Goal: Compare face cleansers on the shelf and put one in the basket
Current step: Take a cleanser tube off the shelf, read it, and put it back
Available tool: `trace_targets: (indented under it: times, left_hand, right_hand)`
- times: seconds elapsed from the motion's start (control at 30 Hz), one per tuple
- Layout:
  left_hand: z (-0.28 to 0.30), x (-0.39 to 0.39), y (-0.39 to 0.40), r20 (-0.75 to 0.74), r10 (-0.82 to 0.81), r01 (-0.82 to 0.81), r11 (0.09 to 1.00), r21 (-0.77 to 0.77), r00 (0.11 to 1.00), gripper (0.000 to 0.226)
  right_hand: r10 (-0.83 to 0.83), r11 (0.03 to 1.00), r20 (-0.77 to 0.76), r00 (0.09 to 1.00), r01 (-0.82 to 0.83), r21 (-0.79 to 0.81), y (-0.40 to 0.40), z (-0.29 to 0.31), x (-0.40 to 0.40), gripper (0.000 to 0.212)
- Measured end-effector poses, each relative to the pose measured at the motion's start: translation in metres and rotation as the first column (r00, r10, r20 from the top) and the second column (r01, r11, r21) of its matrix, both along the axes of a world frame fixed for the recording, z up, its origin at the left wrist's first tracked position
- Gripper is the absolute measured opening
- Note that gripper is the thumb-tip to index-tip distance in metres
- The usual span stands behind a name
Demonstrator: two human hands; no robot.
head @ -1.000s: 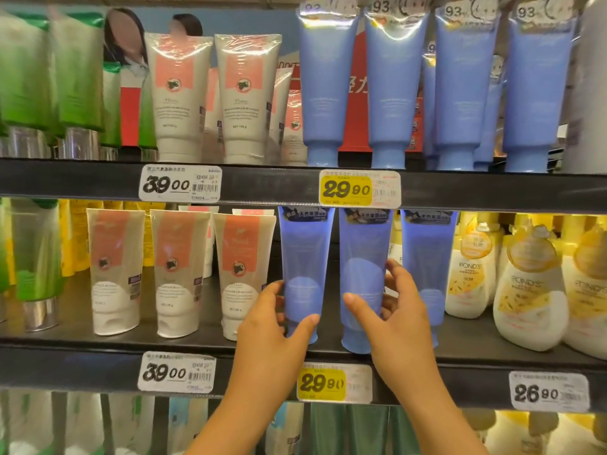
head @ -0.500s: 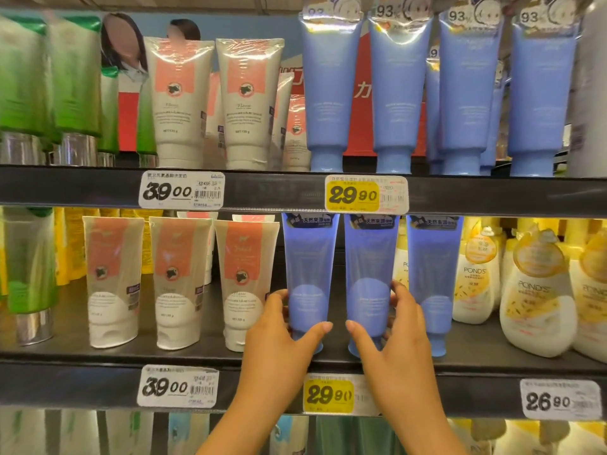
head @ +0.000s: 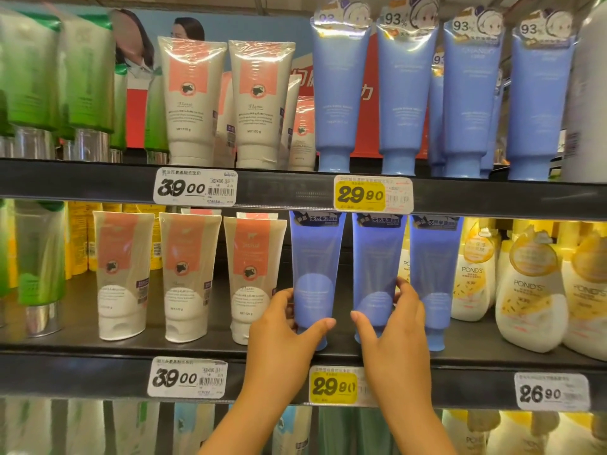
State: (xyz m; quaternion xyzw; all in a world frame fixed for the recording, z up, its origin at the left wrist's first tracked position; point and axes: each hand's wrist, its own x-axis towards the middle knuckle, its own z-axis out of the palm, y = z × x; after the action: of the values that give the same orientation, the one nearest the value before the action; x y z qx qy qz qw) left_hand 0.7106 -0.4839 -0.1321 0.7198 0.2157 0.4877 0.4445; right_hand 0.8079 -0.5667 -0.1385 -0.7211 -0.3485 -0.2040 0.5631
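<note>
Your left hand (head: 279,336) has its thumb laid across the front of the first blue tube (head: 315,277) and its fingers tucked round the tube's left edge, so it grips that tube low down, just above the cap. Your right hand (head: 394,336) mirrors it on the second blue tube (head: 377,267): thumb pointing in across the lower front, fingers curled round the right edge, gripping it. Both tubes stand upright, cap down, on the middle shelf (head: 197,348), just beside each other. A third blue tube (head: 433,274) stands untouched right next to your right fingers. To the left, three white-and-coral tubes (head: 187,274) stand in a row on the same shelf. To the right sit the yellow-and-white bottles (head: 528,290). Below your wrists, a yellow price tag (head: 331,387) on the shelf edge reads 29.9-something, partly hidden by your arms. A white tag (head: 187,377) further left reads 39.00. On the shelf above stand taller blue tubes (head: 338,100).
</note>
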Motion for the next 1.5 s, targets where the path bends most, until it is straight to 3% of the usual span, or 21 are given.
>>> trace_targets:
  times: [0.43,0.67,0.83,0.93,1.07,1.17,1.5]
  left_hand:
    - [0.010,-0.027,-0.016,0.085,-0.153,0.165,0.973,-0.163,0.985,0.030]
    - [0.001,-0.052,-0.036,0.134,-0.273,0.300,0.910,-0.285,0.953,0.028]
    - [-0.020,-0.066,-0.048,0.157,-0.346,0.379,0.866,-0.326,0.925,0.030]
    - [-0.035,-0.071,-0.054,0.162,-0.388,0.420,0.841,-0.340,0.907,0.045]
    - [-0.058,-0.075,-0.059,0.155,-0.410,0.436,0.809,-0.395,0.899,0.050]
    - [-0.071,-0.081,-0.061,0.138,-0.421,0.438,0.795,-0.421,0.897,0.051]
    - [-0.106,-0.096,-0.074,0.156,-0.502,0.508,0.706,-0.493,0.851,0.044]
  right_hand:
    - [0.020,0.999,-0.047,0.999,-0.021,-0.025,-0.011,0.008,-0.006,0.072]
    - [0.150,0.982,-0.028,0.988,-0.145,0.121,-0.030,0.003,-0.021,0.024]
    - [0.348,0.918,-0.155,0.925,-0.303,0.255,-0.040,-0.008,-0.034,0.017]
    - [0.478,0.859,-0.246,0.843,-0.390,0.331,-0.046,-0.019,-0.045,0.008]
    - [0.609,0.787,-0.365,0.704,-0.484,0.382,-0.053,-0.037,-0.061,0.028]
    - [0.626,0.779,-0.443,0.642,-0.484,0.398,-0.056,-0.050,-0.071,0.028]
    - [0.549,0.834,-0.557,0.623,-0.367,0.411,-0.078,-0.078,-0.099,0.034]
